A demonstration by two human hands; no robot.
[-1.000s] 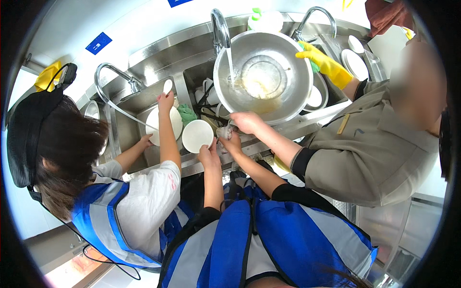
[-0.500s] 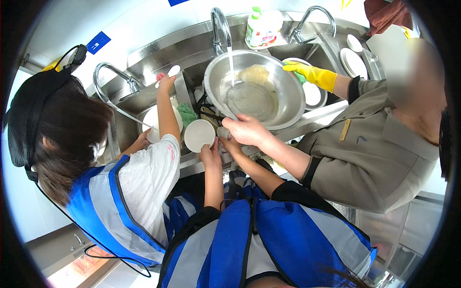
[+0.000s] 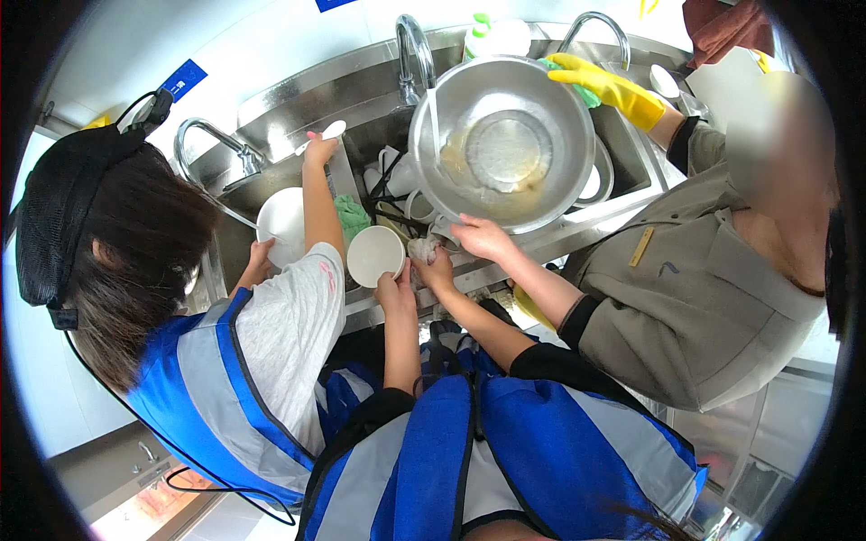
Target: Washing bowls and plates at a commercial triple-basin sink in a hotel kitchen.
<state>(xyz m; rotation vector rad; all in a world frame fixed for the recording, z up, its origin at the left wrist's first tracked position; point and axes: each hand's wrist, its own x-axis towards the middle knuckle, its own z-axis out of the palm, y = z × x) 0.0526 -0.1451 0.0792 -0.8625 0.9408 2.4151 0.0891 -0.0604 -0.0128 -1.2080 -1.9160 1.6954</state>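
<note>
My left hand (image 3: pixel 393 290) holds a small white bowl (image 3: pixel 374 255) by its rim at the front edge of the steel sink (image 3: pixel 361 99). My right hand (image 3: pixel 438 270) is closed on a greyish scrubbing cloth (image 3: pixel 421 248) right beside the bowl. Just past my right hand, a co-worker's bare hand (image 3: pixel 483 237) grips the near rim of a large steel mixing bowl (image 3: pixel 502 144). That co-worker's yellow-gloved hand (image 3: pixel 613 87) holds its far rim with a green sponge. Water from the tap (image 3: pixel 412 45) runs into the bowl.
On my left a person in a blue vest holds a white plate (image 3: pixel 281 225) and a raised white spoon (image 3: pixel 327 132) over the left basin under another tap (image 3: pixel 212 140). White cups and a green cloth (image 3: pixel 352 216) lie in the middle basin. A detergent bottle (image 3: pixel 496 34) stands behind.
The co-worker has tipped and shifted the large steel bowl under the running water. The left person's spoon hand stayed raised. My hands remain at the white bowl.
</note>
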